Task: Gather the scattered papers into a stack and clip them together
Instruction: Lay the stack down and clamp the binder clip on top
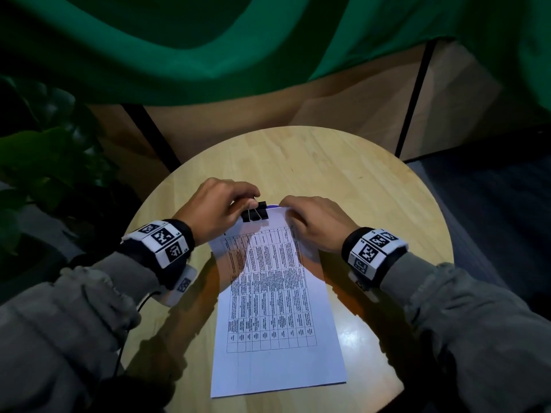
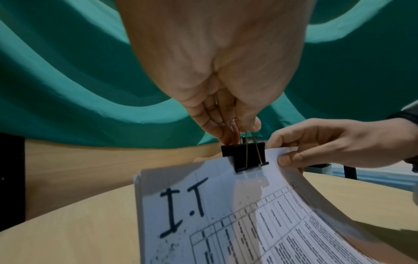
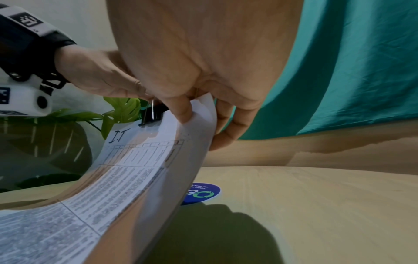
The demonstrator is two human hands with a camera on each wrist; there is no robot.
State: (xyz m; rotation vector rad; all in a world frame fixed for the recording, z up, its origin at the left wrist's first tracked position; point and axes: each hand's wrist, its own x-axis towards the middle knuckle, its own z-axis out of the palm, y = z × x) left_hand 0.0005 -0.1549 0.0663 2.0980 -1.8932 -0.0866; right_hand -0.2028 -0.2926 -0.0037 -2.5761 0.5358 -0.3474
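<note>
Two hands work the far edge of the paper stack [image 1: 277, 308], whose near end lies flat at lower centre of the round table [image 1: 372, 180]. We judge the main risk to be sheets fanning out of alignment if either hold slackens before the clip seats fully. The top sheet shows a printed grid and handwritten "I.T". Our right hand [image 1: 316, 222] pinches the lifted far corner. Our left hand [image 1: 217, 210] squeezes the wire levers of the black binder clip [image 1: 255, 214], straddling that edge.

Bare table [image 1: 313, 162] beyond the papers [image 1: 277, 293]; plant [image 1: 44, 162] crowds left.
</note>
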